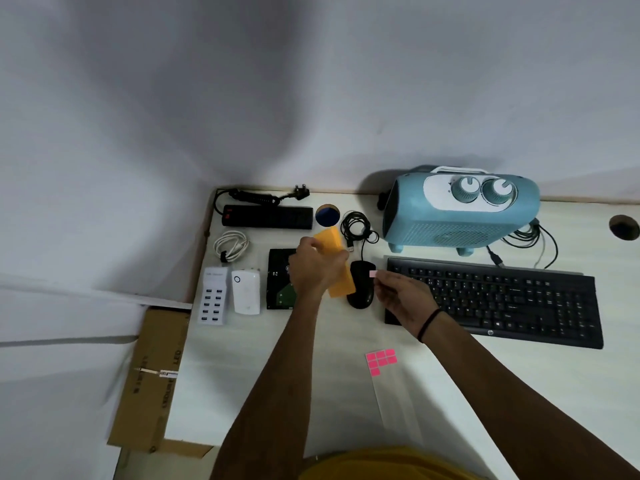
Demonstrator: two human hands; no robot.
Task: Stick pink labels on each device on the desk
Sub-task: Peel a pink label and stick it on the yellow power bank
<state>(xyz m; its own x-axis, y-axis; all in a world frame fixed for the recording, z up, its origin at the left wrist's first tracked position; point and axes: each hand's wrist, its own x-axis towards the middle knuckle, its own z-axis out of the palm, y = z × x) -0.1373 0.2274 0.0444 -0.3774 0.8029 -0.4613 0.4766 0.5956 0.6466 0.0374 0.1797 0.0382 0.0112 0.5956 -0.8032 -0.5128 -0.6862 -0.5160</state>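
Observation:
My right hand [403, 297] pinches a small pink label [372, 274] just above the black mouse [361, 287]. My left hand [317, 268] grips an orange-yellow flat thing [337, 261] over the bare hard drive [281, 289]. A sheet with several pink labels [381, 361] lies on the white desk [242, 368] near me. Also on the desk are a black keyboard [502, 299], a blue heater [460, 213], a white router [246, 291], a white USB hub [213, 295] and a black power strip [266, 216].
A coiled white cable [231, 245] and the mouse's black cable [356, 228] lie behind the devices. A round cable hole [327, 215] is near the power strip, another hole [624, 227] at far right. A cardboard box [156, 379] leans at the desk's left edge.

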